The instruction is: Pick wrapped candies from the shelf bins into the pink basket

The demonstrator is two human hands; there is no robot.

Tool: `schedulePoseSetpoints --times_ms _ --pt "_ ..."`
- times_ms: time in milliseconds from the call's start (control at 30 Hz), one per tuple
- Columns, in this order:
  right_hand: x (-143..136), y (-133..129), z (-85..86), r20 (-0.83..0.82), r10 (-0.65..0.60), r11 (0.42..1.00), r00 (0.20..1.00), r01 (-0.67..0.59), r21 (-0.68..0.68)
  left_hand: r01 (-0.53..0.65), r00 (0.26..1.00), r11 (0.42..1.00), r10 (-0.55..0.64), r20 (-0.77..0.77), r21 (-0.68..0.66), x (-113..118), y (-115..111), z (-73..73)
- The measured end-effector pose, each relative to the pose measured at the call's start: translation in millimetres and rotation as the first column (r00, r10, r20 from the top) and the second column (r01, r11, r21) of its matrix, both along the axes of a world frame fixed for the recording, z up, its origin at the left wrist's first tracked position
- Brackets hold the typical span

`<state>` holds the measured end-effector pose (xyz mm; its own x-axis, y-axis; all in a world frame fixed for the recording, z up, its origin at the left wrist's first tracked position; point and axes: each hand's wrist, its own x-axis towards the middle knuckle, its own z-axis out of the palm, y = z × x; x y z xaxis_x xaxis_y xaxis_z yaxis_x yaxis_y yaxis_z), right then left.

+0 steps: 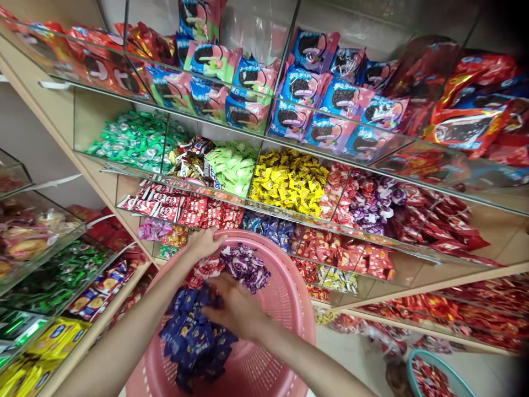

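A large pink plastic basket (285, 325) stands in front of me with wrapped sweets in it. My left hand (205, 243) is closed over its far rim. Inside the basket, my right hand (236, 306) has its fingers and thumb curled round some dark blue candy packets (198, 347), slightly blurred. These packets form a heap on the basket's left side. Behind them lie purple-and-white wrapped candies (246, 267) and red-and-white ones (206, 270), the latter partly covered by my arm and hand.
Glass-fronted shelves rise ahead, with blue-and-pink cookie packs (301, 85), green candies (132, 140), yellow candies (289, 182) and red packets (165, 201). More shelving with yellow packs (58, 339) stands at left. A teal basin (448, 366) sits on the floor at lower right.
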<state>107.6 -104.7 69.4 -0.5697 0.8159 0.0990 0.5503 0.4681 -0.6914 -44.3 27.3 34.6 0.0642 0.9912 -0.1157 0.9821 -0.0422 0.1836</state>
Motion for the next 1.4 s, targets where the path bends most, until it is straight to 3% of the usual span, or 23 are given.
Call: schedulePoseSetpoints --times_ms 100,233,567,733,867,933,967,1033,1100,1167,1233,1300,1400 --pt "-34 -11 -4.7 0.159 0.076 0.997 0.984 -0.070 -0.044 -0.006 1.000 1.000 0.006 0.005 -0.002 0 0 -1.6" --pt "-60 -13 -9.9 0.311 0.083 0.995 0.947 -0.065 -0.069 0.000 1.000 1.000 0.000 0.004 0.009 -1 1 -3.6" --pt "-88 -13 -20.5 0.402 0.040 0.990 0.915 0.018 -0.139 0.018 0.999 1.000 -0.018 0.029 -0.004 -2 1 0.6" --pt "-72 -11 5.7 0.300 -0.033 0.993 0.953 0.066 -0.100 0.029 1.000 1.000 -0.029 0.007 0.002 -3 2 -0.4" --pt "-11 -7 32.2 -0.007 -0.229 0.973 0.973 0.229 -0.029 0.029 1.000 1.000 -0.029 0.006 -0.010 -4 4 -0.9" --pt "35 -13 30.6 -0.147 -0.470 0.882 0.870 0.465 -0.071 0.031 1.000 0.999 -0.031 0.008 -0.014 -4 4 -0.3" --pt "59 -20 24.7 -0.184 -0.588 0.809 0.788 0.579 -0.104 0.033 0.999 0.999 -0.033 0.010 -0.013 -4 5 0.1" --pt "101 -42 4.3 -0.248 -0.784 0.607 0.569 0.787 -0.111 0.043 0.999 0.999 -0.043 0.021 -0.005 -5 5 1.1" --pt "128 -70 -21.0 -0.249 -0.883 0.444 0.398 0.881 -0.164 0.047 0.998 0.999 -0.047 0.032 -0.003 -5 6 1.9" --pt "134 -99 -43.1 -0.241 -0.935 0.334 0.261 0.877 -0.346 0.046 0.998 0.999 -0.046 0.035 -0.008 -5 7 2.6" --pt "121 -119 -56.8 -0.223 -0.952 0.302 0.211 0.774 -0.556 0.041 0.999 0.999 -0.041 0.033 -0.015 -5 7 2.9" --pt "101 -129 -62.5 -0.234 -0.951 0.310 0.203 0.636 -0.707 0.040 0.999 0.999 -0.040 0.032 -0.009 -6 7 2.9" --pt "79 -129 -64.8 -0.284 -0.942 0.335 0.178 0.526 -0.781 0.047 0.998 0.999 -0.047 0.031 -0.015 -10 6 1.5"
